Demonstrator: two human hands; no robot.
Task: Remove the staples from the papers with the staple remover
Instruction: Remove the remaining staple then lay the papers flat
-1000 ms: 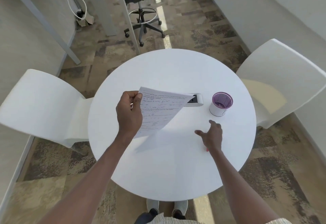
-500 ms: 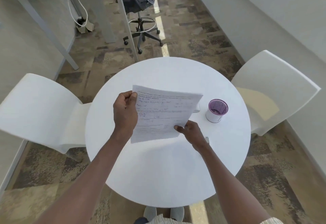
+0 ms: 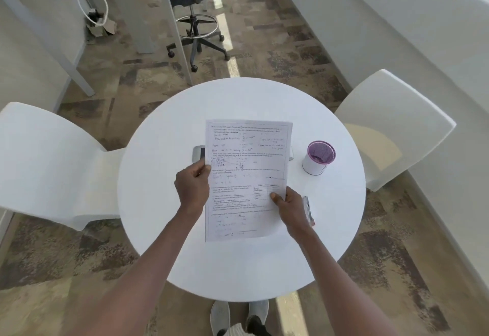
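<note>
I hold the papers (image 3: 246,176), a white printed and handwritten sheet set, upright-facing above the round white table (image 3: 238,264). My left hand (image 3: 191,190) pinches their left edge at mid-height. My right hand (image 3: 287,204) grips the right edge lower down, thumb on the front page. A slim silver and pink tool, likely the staple remover (image 3: 308,210), lies on the table just right of my right hand. No staple is visible at this distance.
A white cup with a purple mesh rim (image 3: 318,161) stands on the table's right side. A phone (image 3: 199,154) lies behind the papers, mostly hidden. White chairs (image 3: 47,166) flank the table left and right (image 3: 391,129). An office stool (image 3: 197,36) stands beyond.
The papers swung from a tilted, one-handed hold to facing me lengthwise. My right hand rose from the table and took the right edge. The view shifted so the table sits lower.
</note>
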